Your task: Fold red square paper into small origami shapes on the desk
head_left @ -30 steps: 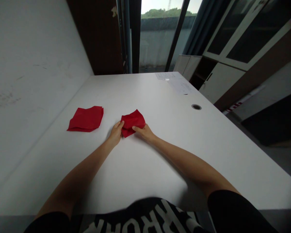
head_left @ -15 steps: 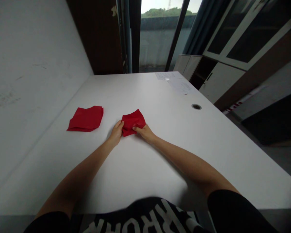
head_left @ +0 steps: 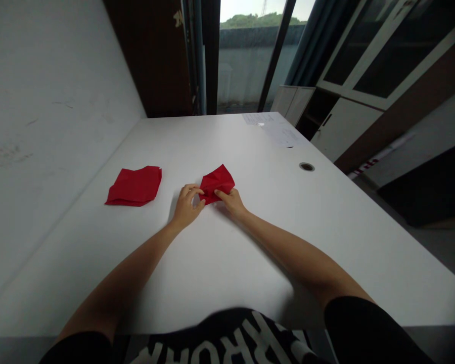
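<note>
A small red folded cloth (head_left: 219, 178), fabric-like and creased, is held just over the white table. My right hand (head_left: 232, 201) grips its lower right side, thumb on top and fingers underneath, mostly hidden. At the left edge of the same cloth, my left hand (head_left: 188, 205) curls its fingers and thumb round the corner, with a gap showing inside the curl. Farther left, a second red folded cloth (head_left: 134, 186) lies flat on the table, touched by neither hand.
The white table (head_left: 227, 273) meets a scuffed wall (head_left: 53, 126) on the left. Papers (head_left: 276, 130) lie at the far right corner, near a round cable hole (head_left: 307, 167). Beyond are a glass door and white cabinets (head_left: 349, 126).
The held cloth has moved slightly right and away from me, its top corner tilting right. My left hand has changed its hold, fingers now more curled and arched. The other cloth stays put.
</note>
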`<state>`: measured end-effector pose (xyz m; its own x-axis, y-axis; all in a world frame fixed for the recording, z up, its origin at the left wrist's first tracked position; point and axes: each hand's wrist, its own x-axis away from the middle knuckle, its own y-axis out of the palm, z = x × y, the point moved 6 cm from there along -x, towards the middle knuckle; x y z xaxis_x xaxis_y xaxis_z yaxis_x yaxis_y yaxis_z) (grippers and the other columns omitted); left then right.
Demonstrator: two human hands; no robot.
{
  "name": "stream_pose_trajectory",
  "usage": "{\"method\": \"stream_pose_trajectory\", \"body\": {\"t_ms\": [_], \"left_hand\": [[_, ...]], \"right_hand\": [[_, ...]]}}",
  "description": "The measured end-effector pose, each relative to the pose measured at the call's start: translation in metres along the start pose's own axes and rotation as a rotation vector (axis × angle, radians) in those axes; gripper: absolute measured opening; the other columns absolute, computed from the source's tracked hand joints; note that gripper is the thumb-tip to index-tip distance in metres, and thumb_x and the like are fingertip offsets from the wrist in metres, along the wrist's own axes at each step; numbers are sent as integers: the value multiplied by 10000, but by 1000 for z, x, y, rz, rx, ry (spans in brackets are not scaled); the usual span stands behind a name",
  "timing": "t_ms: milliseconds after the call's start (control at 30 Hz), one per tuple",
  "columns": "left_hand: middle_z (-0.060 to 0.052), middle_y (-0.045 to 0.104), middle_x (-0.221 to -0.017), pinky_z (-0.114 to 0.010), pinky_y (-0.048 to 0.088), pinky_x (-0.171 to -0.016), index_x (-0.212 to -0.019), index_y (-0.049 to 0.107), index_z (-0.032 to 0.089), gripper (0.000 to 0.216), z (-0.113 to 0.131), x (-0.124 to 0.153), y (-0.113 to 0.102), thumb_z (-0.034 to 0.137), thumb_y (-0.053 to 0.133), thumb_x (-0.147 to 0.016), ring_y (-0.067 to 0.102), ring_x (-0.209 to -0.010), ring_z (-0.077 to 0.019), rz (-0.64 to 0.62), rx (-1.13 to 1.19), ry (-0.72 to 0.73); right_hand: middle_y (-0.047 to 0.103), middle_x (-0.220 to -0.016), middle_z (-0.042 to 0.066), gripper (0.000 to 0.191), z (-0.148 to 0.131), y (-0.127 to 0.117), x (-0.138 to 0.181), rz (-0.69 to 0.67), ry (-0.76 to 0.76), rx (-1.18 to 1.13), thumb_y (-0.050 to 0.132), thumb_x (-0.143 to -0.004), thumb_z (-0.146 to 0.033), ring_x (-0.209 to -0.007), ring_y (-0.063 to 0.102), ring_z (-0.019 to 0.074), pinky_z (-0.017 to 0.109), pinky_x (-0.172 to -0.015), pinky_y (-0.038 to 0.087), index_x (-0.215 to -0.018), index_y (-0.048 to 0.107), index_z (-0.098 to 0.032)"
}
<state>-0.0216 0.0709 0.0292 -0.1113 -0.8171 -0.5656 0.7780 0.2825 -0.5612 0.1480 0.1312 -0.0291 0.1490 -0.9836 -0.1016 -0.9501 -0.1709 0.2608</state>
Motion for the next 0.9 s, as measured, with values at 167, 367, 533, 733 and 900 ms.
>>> {"method": "stream_pose_trajectory", "body": {"t_ms": [167,367,533,733,900], "left_hand": [[-73,610,-1153,-439,447,-1024,-967,685,246,118,-2,0,1,181,661,-871,552,-1133,-257,-19,-96,-10],[-66,652,-1071,-397,449,-991,-945,681,233,93,-18,-1,-1,281,602,-943,583,-1066,-230,11,38,-63],[-61,674,-1036,-345,484,-909,-966,639,215,183,-57,1,5,389,582,-954,626,-1004,-200,144,353,-295],[-97,682,-1183,-379,481,-976,-923,584,205,285,-63,0,14,488,616,-922,630,-1102,-206,138,695,-409],[-116,703,-1209,-428,396,-1092,-911,568,204,294,-36,-7,12,490,635,-919,626,-1165,-221,-37,765,-280]], "right_hand": [[747,-909,62,247,2,-2,-1,8,1,12,737,-765,-372,-795,657,201,358,-788,511,-902,739,-166],[738,-865,50,239,4,-10,-6,100,29,-8,746,-733,-371,-776,651,192,342,-759,515,-852,705,-167],[719,-801,23,198,7,-17,-12,191,82,-113,724,-687,-322,-721,647,178,309,-689,531,-819,661,-188],[711,-859,21,206,1,-21,-15,194,81,-240,712,-684,-279,-799,668,194,318,-695,562,-864,641,-209],[702,-849,22,213,-1,-28,-17,214,94,-267,697,-702,-292,-760,643,176,296,-648,537,-878,633,-192]]}}
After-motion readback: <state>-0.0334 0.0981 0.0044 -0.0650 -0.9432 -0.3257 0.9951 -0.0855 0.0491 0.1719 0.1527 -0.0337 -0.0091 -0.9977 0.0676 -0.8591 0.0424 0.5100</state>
